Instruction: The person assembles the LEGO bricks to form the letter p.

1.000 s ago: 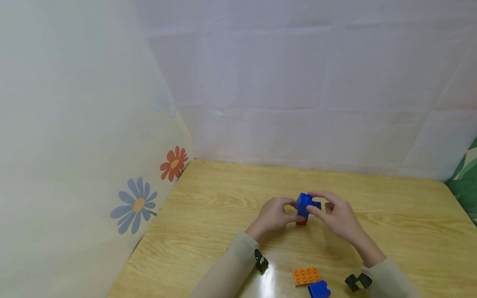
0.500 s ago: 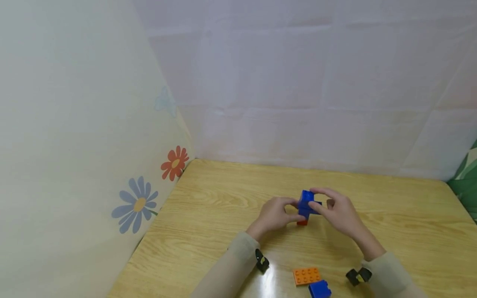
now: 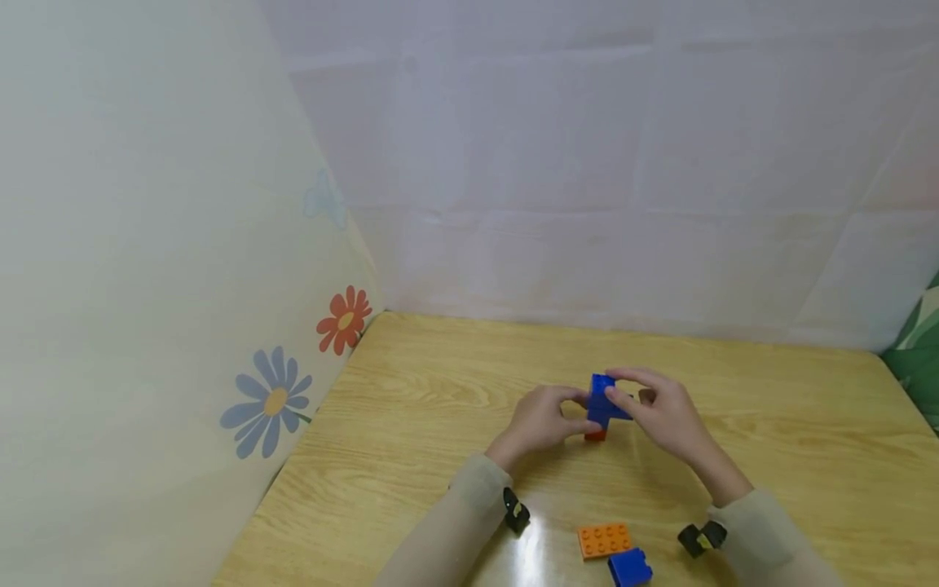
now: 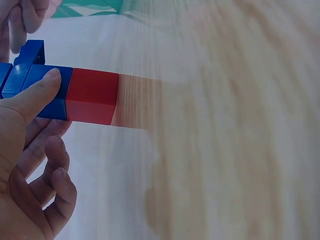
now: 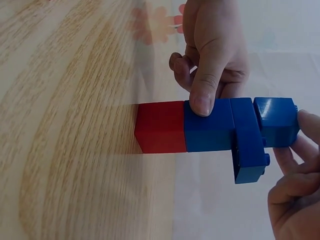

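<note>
A small tower of bricks stands on the table, with a red brick [image 5: 161, 127] at its foot. Above the red one comes a blue brick [image 5: 210, 132], which my left hand [image 3: 543, 420] pinches between thumb and fingers. A longer blue brick [image 5: 249, 150] sits over that and juts out to the right, its studs bare on the overhang. My right hand [image 3: 663, 416] pinches the uppermost blue brick [image 5: 276, 120] at the top. In the right wrist view this brick looks slightly askew, with a thin gap under part of it.
Nearer to me on the table [image 3: 411, 391] lie an orange brick [image 3: 605, 541] with studs up and a loose blue brick [image 3: 629, 567], close together. A pale cloth wall [image 3: 513, 204] rises behind the table, and a flower-printed one [image 3: 264, 399] on the left.
The right hand has turned the uppermost blue brick a little and shifted it slightly, so it looks straighter over the tower. My left hand keeps its hold in nearly the same place.
</note>
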The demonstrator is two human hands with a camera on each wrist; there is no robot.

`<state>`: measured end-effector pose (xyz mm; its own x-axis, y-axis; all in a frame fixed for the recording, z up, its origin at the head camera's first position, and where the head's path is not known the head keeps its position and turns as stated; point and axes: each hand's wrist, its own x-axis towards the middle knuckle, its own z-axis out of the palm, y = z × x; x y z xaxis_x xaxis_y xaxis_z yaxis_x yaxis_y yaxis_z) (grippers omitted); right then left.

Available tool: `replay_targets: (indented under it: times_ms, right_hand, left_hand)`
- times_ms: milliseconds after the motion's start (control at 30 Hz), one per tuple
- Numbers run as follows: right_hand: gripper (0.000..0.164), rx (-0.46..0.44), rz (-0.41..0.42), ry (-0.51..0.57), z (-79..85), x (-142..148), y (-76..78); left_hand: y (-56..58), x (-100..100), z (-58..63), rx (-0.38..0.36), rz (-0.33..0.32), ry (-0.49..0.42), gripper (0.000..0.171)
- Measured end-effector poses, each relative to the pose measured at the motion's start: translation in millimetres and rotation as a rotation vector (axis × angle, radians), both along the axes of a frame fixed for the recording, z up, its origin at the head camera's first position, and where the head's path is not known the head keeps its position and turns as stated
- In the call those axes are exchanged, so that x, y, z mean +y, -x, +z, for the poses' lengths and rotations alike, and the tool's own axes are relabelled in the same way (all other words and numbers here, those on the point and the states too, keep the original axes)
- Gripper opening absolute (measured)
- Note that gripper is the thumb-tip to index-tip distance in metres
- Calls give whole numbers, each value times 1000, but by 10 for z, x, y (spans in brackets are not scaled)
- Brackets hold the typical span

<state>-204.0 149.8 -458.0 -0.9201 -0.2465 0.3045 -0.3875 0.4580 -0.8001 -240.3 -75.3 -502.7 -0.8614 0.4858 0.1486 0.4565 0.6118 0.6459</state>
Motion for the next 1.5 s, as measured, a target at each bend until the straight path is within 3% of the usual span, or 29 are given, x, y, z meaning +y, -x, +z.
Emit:
replay_targets:
  times_ms: [800, 1500]
  right_hand:
    - [33, 15, -8, -83, 72, -25, 16]
    - [31, 64, 3, -42, -21, -31, 35]
  left_hand:
    - [3, -5, 5, -26, -7, 0, 41]
    - [-40, -7, -10, -41, 15, -51, 42]
